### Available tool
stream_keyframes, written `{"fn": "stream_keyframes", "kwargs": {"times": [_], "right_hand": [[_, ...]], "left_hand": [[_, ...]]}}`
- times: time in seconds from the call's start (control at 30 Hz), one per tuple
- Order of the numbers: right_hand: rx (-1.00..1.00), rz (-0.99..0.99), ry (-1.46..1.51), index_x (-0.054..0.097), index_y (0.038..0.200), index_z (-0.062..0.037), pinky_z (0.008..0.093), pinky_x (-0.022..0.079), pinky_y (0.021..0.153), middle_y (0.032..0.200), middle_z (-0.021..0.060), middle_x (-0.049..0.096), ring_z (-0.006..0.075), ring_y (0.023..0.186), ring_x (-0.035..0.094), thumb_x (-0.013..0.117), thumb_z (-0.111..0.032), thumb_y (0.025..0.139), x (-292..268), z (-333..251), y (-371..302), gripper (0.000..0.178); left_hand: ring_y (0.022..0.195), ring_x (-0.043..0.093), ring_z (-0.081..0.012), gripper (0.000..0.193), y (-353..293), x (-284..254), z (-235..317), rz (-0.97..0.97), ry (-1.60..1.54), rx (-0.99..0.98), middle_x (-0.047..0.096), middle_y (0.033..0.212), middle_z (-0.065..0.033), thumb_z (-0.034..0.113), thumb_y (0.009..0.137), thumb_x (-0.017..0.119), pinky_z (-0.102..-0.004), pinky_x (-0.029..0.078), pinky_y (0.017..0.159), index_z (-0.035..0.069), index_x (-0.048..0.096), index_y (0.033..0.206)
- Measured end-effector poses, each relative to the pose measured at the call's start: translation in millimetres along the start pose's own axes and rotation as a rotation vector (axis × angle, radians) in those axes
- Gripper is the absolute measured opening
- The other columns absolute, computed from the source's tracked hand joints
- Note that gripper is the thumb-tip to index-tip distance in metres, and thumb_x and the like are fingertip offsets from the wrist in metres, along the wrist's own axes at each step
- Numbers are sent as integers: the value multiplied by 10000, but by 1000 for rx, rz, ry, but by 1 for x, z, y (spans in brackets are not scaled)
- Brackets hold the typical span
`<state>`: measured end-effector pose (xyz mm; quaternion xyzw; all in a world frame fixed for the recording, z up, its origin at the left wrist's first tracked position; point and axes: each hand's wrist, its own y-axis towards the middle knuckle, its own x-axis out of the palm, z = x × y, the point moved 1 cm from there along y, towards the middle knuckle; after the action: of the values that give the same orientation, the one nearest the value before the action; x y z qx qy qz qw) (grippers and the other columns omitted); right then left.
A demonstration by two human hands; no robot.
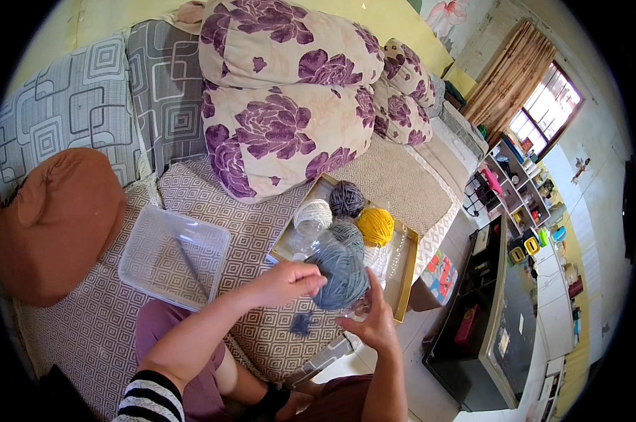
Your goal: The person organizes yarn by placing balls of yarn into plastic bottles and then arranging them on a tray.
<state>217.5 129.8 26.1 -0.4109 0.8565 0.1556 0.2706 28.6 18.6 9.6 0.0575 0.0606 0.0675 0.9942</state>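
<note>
A large ball of blue-grey yarn (340, 278) is in front of me, over the near edge of a shallow gold-rimmed box (402, 295). My right hand (376, 320) holds the ball from its right and lower side, thumb and fingers apart around it. Against its left side, my left hand (290, 283) is closed in a pinch; what sits between its fingertips is too small to make out. Inside the box lie a white yarn ball (313, 216), a dark grey one (347, 199), a yellow one (376, 227) and a grey one (347, 235), with clear plastic around them.
To the left stands a clear plastic container (138, 257) with a thin grey rod (190, 267) in it. A small dark blue tuft (302, 323) lies on the patterned seat cover. Floral cushions (283, 133) and a brown cushion (65, 225) are around; a black cabinet (487, 337) stands right.
</note>
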Motion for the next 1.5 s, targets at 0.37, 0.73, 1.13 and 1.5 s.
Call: {"fn": "stream_keyframes", "kwargs": {"times": [0.37,0.73,1.13,1.5], "right_hand": [[-16,-538,292,224,1344,-41,300,357,906,1130,112,509,189,1049,476,801,-141,518,-17,-1,-11,1013],[-57,218,516,249,1318,-23,347,399,874,1180,117,458,218,1030,484,809,-167,499,-1,-1,2,1003],[-144,-440,155,256,1334,-47,270,436,726,983,61,552,130,831,518,802,-81,540,-5,-1,-9,965],[-19,-95,701,258,1314,-18,322,349,924,1211,76,446,203,1098,439,785,-74,500,-14,-3,-3,971]], "left_hand": [[585,402,-23,268,-1,-31,-1,235,-94,26,469,630,46,249,895,485,-187,353,547,37,526,735],[627,495,-80,265,4,22,-11,-122,120,32,567,693,-12,268,887,479,-247,410,593,34,577,811],[547,360,-12,245,-4,-31,8,242,-257,55,448,624,53,213,894,469,-169,308,503,52,516,715],[483,316,-32,204,-10,-43,2,198,-256,-135,392,569,55,207,867,518,-195,272,446,46,543,744]]}}
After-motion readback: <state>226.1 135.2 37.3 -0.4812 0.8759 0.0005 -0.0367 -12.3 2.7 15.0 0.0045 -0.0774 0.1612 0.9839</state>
